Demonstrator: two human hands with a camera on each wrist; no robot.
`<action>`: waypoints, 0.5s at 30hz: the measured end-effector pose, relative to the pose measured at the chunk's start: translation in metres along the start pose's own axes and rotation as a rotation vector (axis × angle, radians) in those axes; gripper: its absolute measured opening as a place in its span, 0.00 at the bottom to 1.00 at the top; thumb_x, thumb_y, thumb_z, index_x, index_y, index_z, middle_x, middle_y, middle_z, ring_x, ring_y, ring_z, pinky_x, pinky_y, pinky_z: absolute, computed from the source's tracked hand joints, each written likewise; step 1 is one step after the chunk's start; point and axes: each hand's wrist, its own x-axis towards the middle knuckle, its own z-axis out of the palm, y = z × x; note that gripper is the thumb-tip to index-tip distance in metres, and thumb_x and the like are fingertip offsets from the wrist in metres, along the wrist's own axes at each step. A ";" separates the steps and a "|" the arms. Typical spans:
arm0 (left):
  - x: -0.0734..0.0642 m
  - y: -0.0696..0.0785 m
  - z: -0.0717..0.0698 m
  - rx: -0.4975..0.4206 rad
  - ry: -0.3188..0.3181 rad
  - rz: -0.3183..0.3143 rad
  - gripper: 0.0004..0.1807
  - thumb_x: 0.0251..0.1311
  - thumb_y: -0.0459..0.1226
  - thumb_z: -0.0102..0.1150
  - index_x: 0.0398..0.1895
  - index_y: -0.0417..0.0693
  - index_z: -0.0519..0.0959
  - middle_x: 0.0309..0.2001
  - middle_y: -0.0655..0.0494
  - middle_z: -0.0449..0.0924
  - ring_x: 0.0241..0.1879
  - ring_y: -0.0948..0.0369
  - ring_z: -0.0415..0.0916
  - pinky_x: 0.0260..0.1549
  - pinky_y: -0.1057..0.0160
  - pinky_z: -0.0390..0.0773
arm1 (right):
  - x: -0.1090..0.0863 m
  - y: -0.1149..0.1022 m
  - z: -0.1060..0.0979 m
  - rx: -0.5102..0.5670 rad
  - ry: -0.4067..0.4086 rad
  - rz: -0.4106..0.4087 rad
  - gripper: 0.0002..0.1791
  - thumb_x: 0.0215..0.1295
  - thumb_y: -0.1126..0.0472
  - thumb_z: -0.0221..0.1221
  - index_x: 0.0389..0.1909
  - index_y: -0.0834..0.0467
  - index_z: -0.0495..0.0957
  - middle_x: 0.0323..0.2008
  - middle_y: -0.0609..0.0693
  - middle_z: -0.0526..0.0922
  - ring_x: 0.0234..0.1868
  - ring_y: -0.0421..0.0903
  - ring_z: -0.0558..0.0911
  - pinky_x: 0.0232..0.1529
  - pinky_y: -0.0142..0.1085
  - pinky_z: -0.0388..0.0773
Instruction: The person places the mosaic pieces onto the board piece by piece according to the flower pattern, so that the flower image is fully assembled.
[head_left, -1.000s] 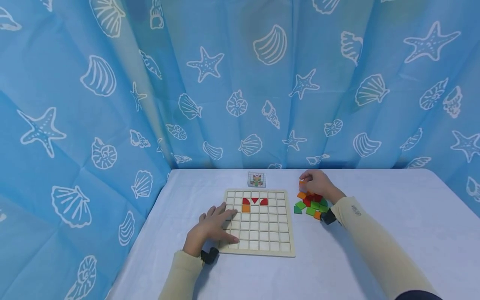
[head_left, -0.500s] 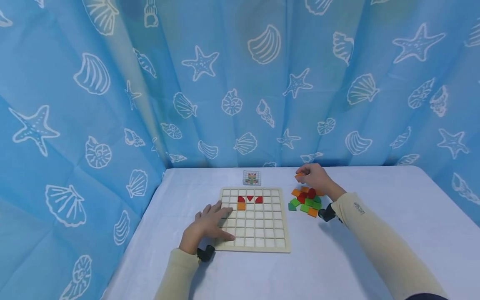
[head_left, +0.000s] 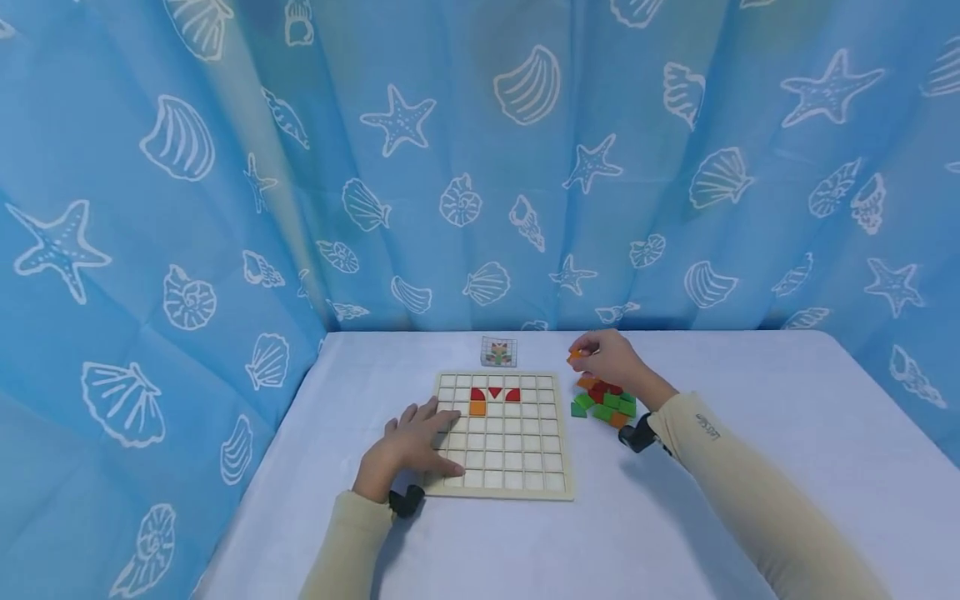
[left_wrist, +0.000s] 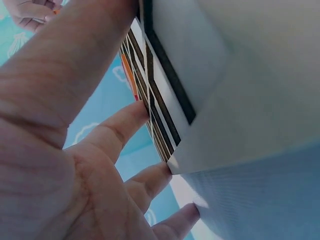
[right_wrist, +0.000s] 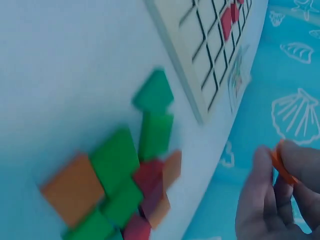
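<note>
My left hand rests with spread fingers on the left edge of a pale gridded board; in the left wrist view its fingertips touch the rim. Three red pieces lie in one row of the board, among them a red triangle, with an orange square below the left one. My right hand pinches an orange tile between thumb and fingers, raised behind a pile of tiles. That pile holds several green, red and orange pieces, including a green tile.
A small card with a coloured pattern lies behind the board on the white table. A blue curtain with shell and starfish prints hangs behind and along the left side.
My right hand has lifted an orange tile from the pile's far side and moved left with it. The left hand stays on the board. The head view has shifted slightly.
</note>
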 end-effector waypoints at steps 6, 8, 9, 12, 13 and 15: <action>-0.001 -0.002 -0.007 0.010 -0.001 -0.002 0.50 0.43 0.57 0.76 0.73 0.63 0.65 0.79 0.47 0.48 0.77 0.39 0.41 0.70 0.30 0.43 | 0.000 -0.005 0.017 0.006 0.082 -0.043 0.17 0.65 0.61 0.64 0.53 0.61 0.78 0.46 0.58 0.81 0.46 0.52 0.80 0.40 0.37 0.82; -0.001 -0.001 -0.006 0.002 -0.003 0.007 0.50 0.43 0.57 0.76 0.73 0.63 0.65 0.79 0.47 0.48 0.77 0.39 0.41 0.70 0.30 0.43 | 0.000 -0.006 0.018 0.007 0.108 -0.054 0.15 0.64 0.61 0.64 0.50 0.60 0.79 0.46 0.59 0.81 0.47 0.54 0.80 0.40 0.38 0.82; 0.000 -0.001 -0.005 -0.001 -0.003 0.008 0.50 0.43 0.58 0.76 0.73 0.63 0.65 0.79 0.48 0.47 0.77 0.39 0.40 0.70 0.30 0.43 | -0.001 -0.007 0.019 0.007 0.111 -0.055 0.14 0.64 0.61 0.64 0.49 0.60 0.80 0.46 0.59 0.82 0.47 0.54 0.81 0.40 0.39 0.83; 0.001 -0.001 -0.001 -0.001 0.000 0.003 0.51 0.42 0.58 0.76 0.73 0.64 0.65 0.79 0.48 0.48 0.77 0.39 0.41 0.70 0.30 0.43 | -0.003 -0.008 0.021 0.025 0.095 -0.039 0.13 0.65 0.60 0.64 0.49 0.59 0.81 0.47 0.58 0.81 0.46 0.55 0.81 0.37 0.37 0.82; 0.001 -0.001 -0.001 -0.005 0.002 0.000 0.51 0.42 0.58 0.76 0.73 0.64 0.65 0.79 0.48 0.48 0.77 0.39 0.41 0.70 0.30 0.43 | -0.003 -0.009 0.022 0.029 0.091 -0.029 0.13 0.65 0.60 0.64 0.49 0.59 0.81 0.47 0.58 0.81 0.44 0.55 0.81 0.36 0.37 0.82; 0.002 0.001 0.000 -0.004 0.005 0.002 0.51 0.42 0.58 0.76 0.73 0.64 0.65 0.79 0.48 0.48 0.77 0.38 0.41 0.70 0.30 0.44 | -0.004 -0.009 0.023 0.051 0.087 -0.006 0.14 0.65 0.60 0.64 0.50 0.59 0.81 0.46 0.58 0.80 0.42 0.55 0.82 0.36 0.36 0.82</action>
